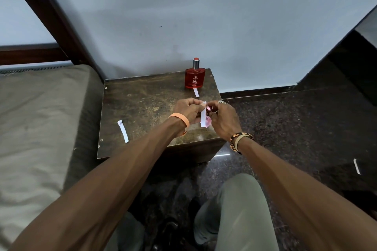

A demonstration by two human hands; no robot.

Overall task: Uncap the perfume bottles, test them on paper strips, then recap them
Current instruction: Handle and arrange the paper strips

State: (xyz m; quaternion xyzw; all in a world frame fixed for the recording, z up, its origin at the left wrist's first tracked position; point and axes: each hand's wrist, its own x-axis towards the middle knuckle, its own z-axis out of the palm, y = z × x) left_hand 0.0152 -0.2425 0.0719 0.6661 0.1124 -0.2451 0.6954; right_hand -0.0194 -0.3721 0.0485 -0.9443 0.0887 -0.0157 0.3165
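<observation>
both hands busy with a pink bottle and a strip, mid-test

both hands meet over the near right part of the surface (142,104). the left hand (188,111) is closed in a pinch on a white paper strip (203,117), which hangs upright between the two hands. the right hand (223,117) is curled round a small pink perfume bottle (208,123), most of it hidden by the fingers; a pink top shows just beside the upper end of the strip, so this looks like the spray or dab step, though whether its cap is off i cannot tell.

going down in size: a bed (40,118) lies along the left, dark floor (295,128) spreads to the right, and the brown surface stands between them against the wall. at its far edge stands a red perfume bottle (194,78), upright with its silver and red cap on. a second strip (196,91) lies just in front of it, touching or nearly touching its base. a third strip (123,131) lies at the near left edge of the surface, well apart from the hands. a fourth strip (357,166) lies on the floor, far off to the right.

as a judgement, the red bottle appears finished: tested and recapped, with its strip beside it. the pink one is in hand, and its testing and recapping remain.
</observation>
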